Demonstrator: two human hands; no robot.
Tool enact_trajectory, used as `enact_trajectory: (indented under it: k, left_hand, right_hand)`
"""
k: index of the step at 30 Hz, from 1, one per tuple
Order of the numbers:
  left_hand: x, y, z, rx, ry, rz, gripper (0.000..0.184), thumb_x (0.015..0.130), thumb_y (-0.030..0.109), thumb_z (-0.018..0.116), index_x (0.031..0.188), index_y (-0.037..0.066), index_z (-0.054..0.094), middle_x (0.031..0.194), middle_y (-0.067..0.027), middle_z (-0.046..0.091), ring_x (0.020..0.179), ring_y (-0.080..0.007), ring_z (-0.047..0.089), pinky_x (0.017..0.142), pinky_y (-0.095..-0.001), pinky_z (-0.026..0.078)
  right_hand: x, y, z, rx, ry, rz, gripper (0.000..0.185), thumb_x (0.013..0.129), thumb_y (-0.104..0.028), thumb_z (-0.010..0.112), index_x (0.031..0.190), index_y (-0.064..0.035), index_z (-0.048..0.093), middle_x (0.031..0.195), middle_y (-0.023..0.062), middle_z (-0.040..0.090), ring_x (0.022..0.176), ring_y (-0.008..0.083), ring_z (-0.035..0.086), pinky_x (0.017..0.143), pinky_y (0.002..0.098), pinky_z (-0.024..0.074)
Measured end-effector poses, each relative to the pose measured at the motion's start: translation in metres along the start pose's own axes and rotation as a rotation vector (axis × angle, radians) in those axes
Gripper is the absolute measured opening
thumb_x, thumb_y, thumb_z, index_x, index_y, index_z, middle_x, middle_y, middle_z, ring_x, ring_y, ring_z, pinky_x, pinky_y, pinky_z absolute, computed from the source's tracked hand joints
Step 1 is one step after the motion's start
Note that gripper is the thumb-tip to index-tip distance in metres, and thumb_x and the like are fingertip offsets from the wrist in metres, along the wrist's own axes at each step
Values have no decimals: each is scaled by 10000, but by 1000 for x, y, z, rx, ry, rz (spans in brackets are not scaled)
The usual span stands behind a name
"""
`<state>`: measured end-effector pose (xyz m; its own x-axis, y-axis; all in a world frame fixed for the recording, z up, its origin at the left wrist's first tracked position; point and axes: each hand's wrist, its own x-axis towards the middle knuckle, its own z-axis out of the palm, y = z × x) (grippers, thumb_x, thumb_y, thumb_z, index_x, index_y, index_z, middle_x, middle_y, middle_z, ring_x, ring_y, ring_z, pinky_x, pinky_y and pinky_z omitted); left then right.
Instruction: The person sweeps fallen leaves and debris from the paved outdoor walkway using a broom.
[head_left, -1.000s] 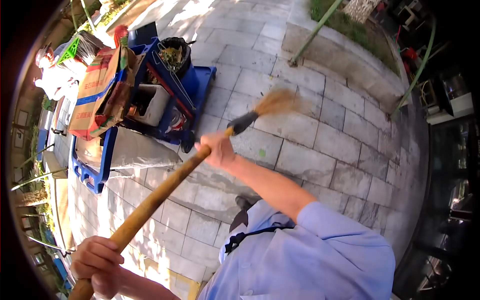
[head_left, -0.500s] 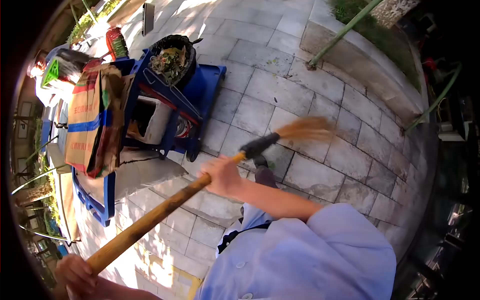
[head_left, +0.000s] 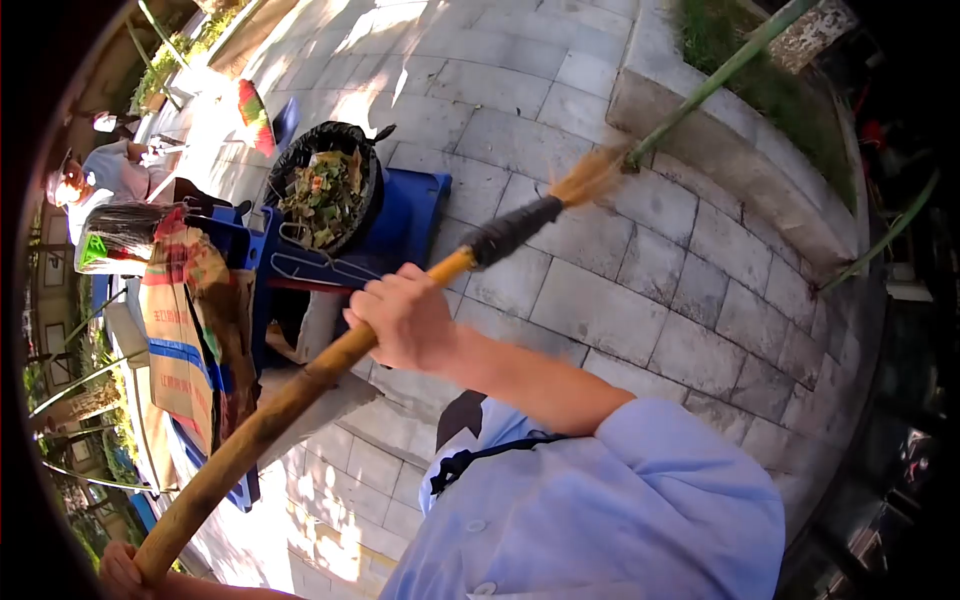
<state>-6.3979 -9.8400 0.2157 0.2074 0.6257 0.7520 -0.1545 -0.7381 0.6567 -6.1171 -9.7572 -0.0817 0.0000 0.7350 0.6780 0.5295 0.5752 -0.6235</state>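
Observation:
My right hand [head_left: 405,320] is closed around the wooden shaft of a broom [head_left: 300,390], a little below its black-wrapped neck. At the lower left, my left hand [head_left: 122,570] grips the shaft near its upper end, partly cut off by the dark edge of the view. The broom slants across the view, and its straw-coloured bristles [head_left: 588,178] are over the paving near the foot of a green pole [head_left: 720,80]. Whether the bristles touch the ground I cannot tell.
Left of me stands a blue cart [head_left: 415,215] carrying a black-lined bin [head_left: 325,195] of leaves and scraps. Flattened cardboard [head_left: 185,330] hangs on its side. A stone curb [head_left: 700,120] edges the grey paving [head_left: 620,310] at right. Another person [head_left: 115,170] is at far left.
The bristles have swung up and away from me, nearer the green pole and curb. My right hand has moved up and left with the shaft. The other person now shows more clearly.

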Motion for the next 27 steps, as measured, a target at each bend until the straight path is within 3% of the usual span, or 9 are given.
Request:
enact_trajectory:
  k: [9,12,13,14,16,18,20,21,27]
  left_hand:
    - [32,-80,38,93,-176,-20,274,868,270,494,627,146,536,572,19,529,495,-86,494,529,-260,406]
    - [63,-82,-39,-274,43,-99,197,795,148,474,601,146,505,575,19,506,527,-110,490,583,-272,394]
    - [81,-99,-31,-313,69,-122,227,782,100,454,559,141,472,552,3,491,476,-128,461,522,-277,394]
    - [90,-116,-34,-318,80,-129,227,782,100,454,559,141,472,552,3,491,476,-128,461,522,-277,394]
    - [107,-144,-38,-38,397,-151,254,774,83,436,527,141,447,521,-4,466,426,-129,426,444,-275,364]
    - [125,-160,-23,-28,438,-171,271,773,97,431,506,139,417,494,5,421,383,-125,367,391,-261,312]
    - [140,-161,16,-86,156,-128,254,781,122,445,530,141,409,488,31,381,396,-112,351,414,-246,313]
    - [143,-160,48,26,239,-101,245,793,161,465,558,145,396,479,50,341,407,-97,348,420,-235,294]
    - [107,-85,21,59,447,-192,263,840,199,462,598,138,377,513,33,335,430,-107,367,453,-249,316]
  right_hand:
    - [57,88,16,53,-83,-66,149,650,-147,664,654,-135,516,584,22,517,552,236,546,566,362,381]
    - [81,69,4,28,-237,9,164,588,-168,674,695,-140,553,614,14,538,565,221,549,584,351,385]
    - [82,69,2,43,-273,36,156,610,-179,678,690,-134,552,599,26,539,554,226,556,573,356,385]
    - [85,77,0,40,-286,41,156,610,-179,678,690,-134,552,599,26,539,554,226,556,573,356,385]
    - [88,99,4,72,-357,122,138,646,-175,672,686,-126,549,589,38,548,547,232,573,561,358,388]
    - [98,123,14,83,-349,138,131,681,-176,663,680,-119,544,582,48,556,549,243,587,557,363,395]
    - [115,140,30,130,-373,88,130,691,-172,655,678,-113,540,583,47,556,551,253,584,565,368,401]
    - [126,144,37,172,-341,49,128,699,-166,650,680,-110,537,586,50,555,553,255,579,575,369,403]
    - [149,147,19,232,-536,-67,207,594,-201,688,734,-129,552,645,39,586,578,237,599,590,369,416]
